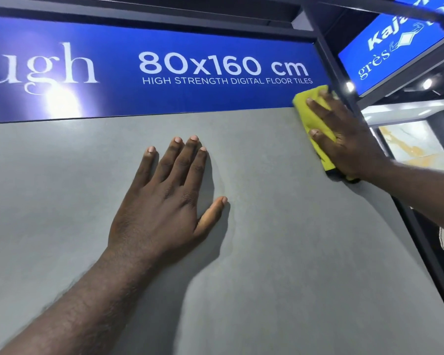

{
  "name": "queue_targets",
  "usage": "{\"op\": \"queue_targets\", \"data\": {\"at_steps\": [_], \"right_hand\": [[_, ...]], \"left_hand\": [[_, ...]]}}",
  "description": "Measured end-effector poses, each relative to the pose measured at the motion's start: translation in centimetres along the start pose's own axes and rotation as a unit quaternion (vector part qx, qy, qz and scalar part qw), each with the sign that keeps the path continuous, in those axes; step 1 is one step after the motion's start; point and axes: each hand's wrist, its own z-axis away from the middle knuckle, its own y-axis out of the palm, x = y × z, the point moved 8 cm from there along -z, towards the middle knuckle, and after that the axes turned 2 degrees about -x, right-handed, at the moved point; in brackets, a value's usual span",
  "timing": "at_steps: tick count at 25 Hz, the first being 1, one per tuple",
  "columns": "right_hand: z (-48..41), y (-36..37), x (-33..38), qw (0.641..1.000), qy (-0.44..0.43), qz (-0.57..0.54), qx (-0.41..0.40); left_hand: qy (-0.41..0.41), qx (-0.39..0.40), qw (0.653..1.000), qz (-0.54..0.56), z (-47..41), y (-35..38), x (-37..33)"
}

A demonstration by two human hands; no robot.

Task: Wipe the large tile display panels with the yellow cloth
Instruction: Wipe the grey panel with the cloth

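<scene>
Now, the big matte grey tile panel (267, 252) looks rigid. The left hand (164, 201) lies flat on it, fingers spread, holding nothing. Up to its right, the right hand (344, 139) presses the soft folded yellow cloth (309, 108) against the panel's top corner under straight fingers. It looks light and limp, best pinned under the palm.

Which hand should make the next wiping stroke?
Right. The right hand presses the yellow cloth on the grey panel near its top right corner; the left hand lies flat on it, holding nothing.
</scene>
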Motion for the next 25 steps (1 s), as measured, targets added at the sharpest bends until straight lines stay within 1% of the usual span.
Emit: {"op": "queue_targets", "data": {"at_steps": [1,2,3,4,6,7,8,9,10,12,13,14,16,17,18,19,20,21,22,23,24,25], "right_hand": [[-0.1,-0.4,-1.7,0.997,0.079,-0.019,-0.004],[0.4,-0.5,-3.4,0.984,0.175,-0.028,-0.009],[1.4,-0.3,-4.1,0.973,0.23,-0.018,-0.005],[2.6,-0.1,-3.5,0.974,0.226,-0.006,0.001],[5.1,0.2,-0.2,0.996,0.091,0.015,0.003],[6.0,0.4,0.8,1.0,0.026,0.004,0.008],[5.7,0.3,0.9,1.0,-0.009,-0.007,0.01],[4.4,0.0,0.1,1.0,-0.005,-0.013,0.004],[3.0,-0.1,-1.3,0.999,0.04,-0.012,-0.009],[3.0,-0.3,-4.6,0.979,0.201,-0.018,-0.008],[3.9,-0.3,-4.6,0.973,0.231,-0.02,-0.003],[4.9,-0.1,-3.6,0.976,0.219,-0.013,0.003],[5.4,0.3,0.2,0.995,0.103,-0.002,0.011],[4.8,0.4,1.8,0.999,0.041,-0.017,0.019],[3.3,0.4,2.8,0.999,-0.001,-0.023,0.023],[1.8,0.5,2.9,1.0,-0.005,-0.019,0.023],[0.9,0.4,1.7,0.999,0.027,-0.017,0.011],[1.1,-0.2,0.0,0.995,0.093,-0.021,-0.008],[2.6,-0.5,-1.8,0.985,0.171,-0.026,-0.014],[4.8,-0.4,-2.4,0.973,0.23,-0.025,-0.009],[6.9,-0.1,-1.9,0.968,0.249,-0.021,0.0],[8.2,0.0,0.0,0.975,0.22,-0.006,0.002]], "left_hand": [[-0.002,-0.001,1.0,0.001,0.0,-0.1,0.0],[-0.004,0.001,1.0,0.001,0.0,-0.1,0.0],[-0.005,0.004,1.0,0.0,0.0,0.0,0.0],[-0.005,0.005,1.0,-0.002,0.0,0.0,0.0],[-0.008,0.003,1.0,-0.003,0.1,0.0,-0.1],[-0.009,0.001,1.0,-0.003,0.2,0.0,-0.1],[-0.01,0.0,1.0,-0.003,0.2,0.0,-0.2],[-0.01,-0.001,1.0,-0.002,0.3,0.0,-0.2],[-0.01,0.0,1.0,-0.003,0.3,0.0,-0.3],[-0.01,0.003,1.0,-0.006,0.3,0.0,-0.2],[-0.011,0.001,1.0,-0.006,0.3,0.0,-0.2],[-0.012,-0.001,1.0,-0.005,0.2,-0.1,-0.2],[-0.011,-0.004,1.0,-0.004,0.3,-0.1,-0.2],[-0.01,-0.007,1.0,-0.002,0.3,-0.1,-0.2],[-0.01,-0.01,1.0,-0.001,0.3,-0.2,-0.2],[-0.01,-0.01,1.0,-0.001,0.4,-0.2,-0.3],[-0.011,-0.009,1.0,-0.001,0.5,-0.2,-0.3],[-0.013,-0.009,1.0,-0.001,0.5,-0.2,-0.3],[-0.014,-0.009,1.0,-0.001,0.5,-0.2,-0.2],[-0.014,-0.009,1.0,0.0,0.5,-0.1,-0.2],[-0.012,-0.008,1.0,0.001,0.5,-0.1,-0.2],[-0.012,-0.008,1.0,0.002,0.5,-0.1,-0.2]]}}
